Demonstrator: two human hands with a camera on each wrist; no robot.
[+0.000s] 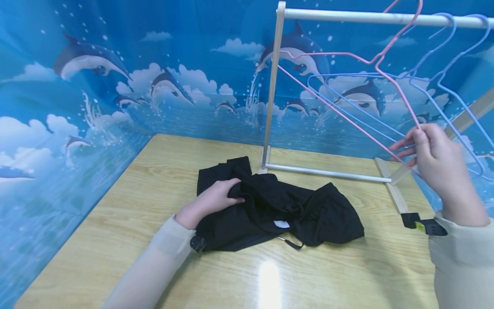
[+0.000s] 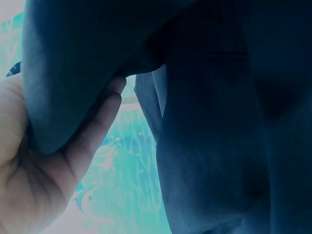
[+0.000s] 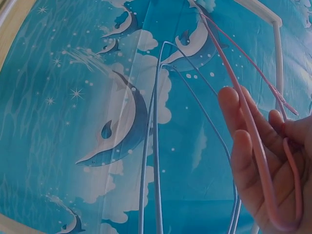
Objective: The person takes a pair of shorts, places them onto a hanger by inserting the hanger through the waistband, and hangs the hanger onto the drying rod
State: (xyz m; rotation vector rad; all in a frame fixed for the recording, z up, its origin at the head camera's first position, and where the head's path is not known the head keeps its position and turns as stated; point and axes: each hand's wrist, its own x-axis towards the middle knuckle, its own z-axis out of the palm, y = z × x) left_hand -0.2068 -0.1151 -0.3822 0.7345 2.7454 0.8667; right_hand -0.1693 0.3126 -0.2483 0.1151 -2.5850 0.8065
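Observation:
A black garment lies bunched on the table, with a white label and a thin cord showing near its front edge. My left hand grips a fold of it at the left. The left wrist view has dark cloth between that hand's thumb and fingers. At the right, my right hand holds the lower right corner of a pink clothes hanger. In the right wrist view the pink wire passes across the fingers. The top of its hook is cut off by the head view's edge.
A clothes rack with a white top rail stands at the back right, its wooden post behind the garment. Blue hangers hang from the rail beside the pink one. A blue dolphin-print backdrop borders the wooden table.

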